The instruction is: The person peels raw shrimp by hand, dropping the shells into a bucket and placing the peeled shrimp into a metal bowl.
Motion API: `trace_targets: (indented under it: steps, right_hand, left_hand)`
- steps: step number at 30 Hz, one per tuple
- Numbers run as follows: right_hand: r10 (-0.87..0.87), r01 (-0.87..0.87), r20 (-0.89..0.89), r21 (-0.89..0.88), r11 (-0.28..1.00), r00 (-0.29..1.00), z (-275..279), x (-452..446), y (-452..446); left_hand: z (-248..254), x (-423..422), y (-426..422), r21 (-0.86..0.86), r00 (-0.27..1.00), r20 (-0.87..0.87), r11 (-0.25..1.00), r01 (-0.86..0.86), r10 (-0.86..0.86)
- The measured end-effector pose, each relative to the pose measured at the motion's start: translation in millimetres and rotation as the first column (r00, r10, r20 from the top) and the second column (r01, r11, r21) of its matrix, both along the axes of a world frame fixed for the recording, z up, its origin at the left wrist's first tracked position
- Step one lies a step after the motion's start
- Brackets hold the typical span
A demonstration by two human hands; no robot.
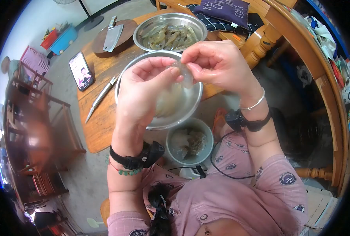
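Both hands meet above a metal bowl [196,103] at the table's edge. Between their fingertips is a translucent, greyish shrimp [186,74]. My left hand [153,76] is closed on it with thumb and fingers, and my right hand [216,65] pinches it from the other side. Pale contents, blurred, show inside the bowl below. Behind it, a second metal bowl [137,33] holds several unpeeled shrimp [169,36]. Lower down, a grey-green bucket [210,143] contains shell-like scraps [194,143].
On the wooden table [94,135] lie a round board [100,45] with a cleaver [114,38], a phone [81,70] and scissors or a closed knife [101,98]. A wooden bench [326,94] curves along the right, with a purple cushion [224,11] behind.
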State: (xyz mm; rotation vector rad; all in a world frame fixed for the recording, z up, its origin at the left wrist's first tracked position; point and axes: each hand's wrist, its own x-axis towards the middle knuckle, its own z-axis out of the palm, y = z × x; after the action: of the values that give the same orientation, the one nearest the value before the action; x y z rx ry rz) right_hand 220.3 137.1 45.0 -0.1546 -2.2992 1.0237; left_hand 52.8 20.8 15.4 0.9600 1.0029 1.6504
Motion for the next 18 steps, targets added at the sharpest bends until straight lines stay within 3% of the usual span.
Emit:
trace_targets:
  steps: [1,3,13,16,18]
  right_hand:
    - [-0.003,0.003,-0.001,-0.001,1.0,1.0,-0.1,0.8,0.8]
    - [0.065,-0.069,-0.029,-0.169,0.983,0.997,0.0,2.1,1.9]
    - [0.065,-0.059,0.018,-0.222,0.973,0.998,-0.4,-0.7,-0.7]
    - [0.018,-0.013,0.041,-0.133,0.991,0.999,-0.8,0.0,-0.7]
    - [0.027,-0.015,0.051,-0.219,0.976,0.998,2.7,1.7,-3.9]
  left_hand:
    - [0.7,1.8,-0.3,-0.001,1.0,-0.001,1.0,0.003,-0.003]
    - [4.0,4.9,-1.4,0.032,0.999,0.044,0.999,0.008,-0.01]
    - [0.0,0.7,0.1,-0.012,0.999,-0.019,0.999,-0.047,0.047]
    - [0.6,1.9,-0.2,0.0,0.995,-0.081,0.998,-0.062,0.062]
    - [0.2,0.0,-0.4,-0.027,0.995,-0.089,0.999,-0.045,0.043]
